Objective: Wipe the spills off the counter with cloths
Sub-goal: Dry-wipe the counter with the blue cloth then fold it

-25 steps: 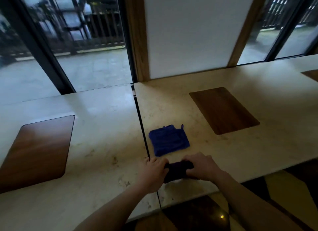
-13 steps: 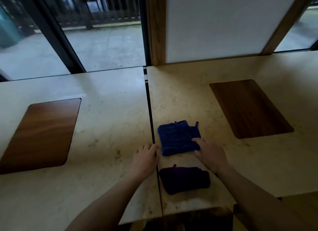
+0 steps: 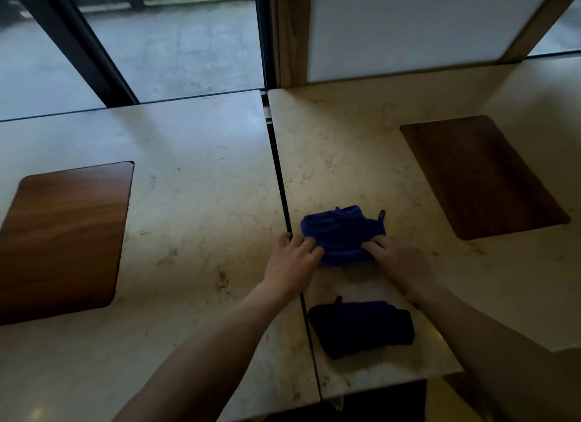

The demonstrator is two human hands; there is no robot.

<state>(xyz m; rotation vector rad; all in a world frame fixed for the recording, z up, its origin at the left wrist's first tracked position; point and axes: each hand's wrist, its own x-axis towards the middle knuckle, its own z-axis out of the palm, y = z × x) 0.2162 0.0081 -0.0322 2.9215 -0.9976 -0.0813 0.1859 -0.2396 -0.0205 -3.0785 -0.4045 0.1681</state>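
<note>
Left hand [image 3: 290,261], right hand [image 3: 397,261] pinch blue cloth [image 3: 341,233] edges (beside counter seam [image 3: 279,176]).

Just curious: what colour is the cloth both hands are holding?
Bright blue cloth, gripped by the left hand and right hand; seen in the head view.

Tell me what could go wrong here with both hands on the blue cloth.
1. The left hand and right hand grip only the near edge of the blue cloth, so it may unfold as it lifts.
2. The brown stains lie left of the seam, while the cloth is right of it; wiping in place would probably miss them.
3. The dark cloth sits near the counter edge; a forearm might knock it off.
</note>
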